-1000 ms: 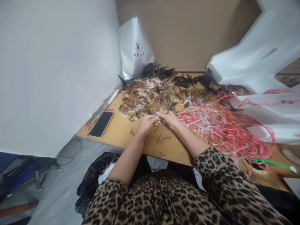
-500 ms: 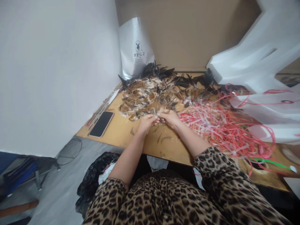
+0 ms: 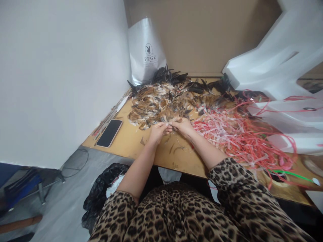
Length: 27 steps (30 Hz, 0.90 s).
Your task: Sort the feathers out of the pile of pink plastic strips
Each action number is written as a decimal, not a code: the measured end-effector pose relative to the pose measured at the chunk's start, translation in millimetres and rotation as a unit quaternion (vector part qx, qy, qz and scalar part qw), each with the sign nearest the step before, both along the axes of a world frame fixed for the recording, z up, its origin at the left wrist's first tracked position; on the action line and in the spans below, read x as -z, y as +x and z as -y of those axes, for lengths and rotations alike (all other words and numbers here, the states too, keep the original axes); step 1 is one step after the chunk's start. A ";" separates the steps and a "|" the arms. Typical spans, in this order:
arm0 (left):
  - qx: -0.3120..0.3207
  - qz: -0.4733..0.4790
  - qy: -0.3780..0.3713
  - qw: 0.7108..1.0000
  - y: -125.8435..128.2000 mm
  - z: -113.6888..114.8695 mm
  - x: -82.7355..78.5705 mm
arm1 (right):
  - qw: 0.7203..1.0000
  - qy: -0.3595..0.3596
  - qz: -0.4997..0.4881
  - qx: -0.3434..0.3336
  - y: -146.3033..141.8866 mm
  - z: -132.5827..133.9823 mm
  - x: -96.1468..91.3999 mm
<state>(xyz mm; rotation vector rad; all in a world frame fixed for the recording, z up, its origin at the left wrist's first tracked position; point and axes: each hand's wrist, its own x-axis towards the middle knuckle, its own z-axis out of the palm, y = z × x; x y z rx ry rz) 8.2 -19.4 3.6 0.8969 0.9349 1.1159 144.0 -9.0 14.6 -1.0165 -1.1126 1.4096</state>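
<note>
Over one table (image 3: 132,143), left hand (image 3: 157,132), right hand (image 3: 184,126), both pinching feathers (image 3: 170,114) — one phone (image 3: 109,133), one white bag (image 3: 145,38).

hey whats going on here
A person's left hand and right hand meet over the table, apparently pinching a feather tuft at the near edge of the feather pile. Red and pink strips lie to the right, a phone to the left, and a white bag stands behind the pile.

You wear a leopard-print top (image 3: 171,211), tan cloth covered in dark, broken-ringed spots; its loose, matching sleeves (image 3: 237,183) stop partway along your bare forearms (image 3: 142,164).
</note>
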 end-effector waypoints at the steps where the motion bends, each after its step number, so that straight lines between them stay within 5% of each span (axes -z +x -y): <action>1: -0.006 -0.009 0.003 1.000 0.5 0.0 0.0 | 1.000 0.001 0.003 -0.003 0.0 0.5 -0.9; 27: 0.077 -0.105 0.024 0.991 -3.0 2.4 -5.4 | 0.992 -0.087 0.048 -0.078 17.1 -4.2 -3.1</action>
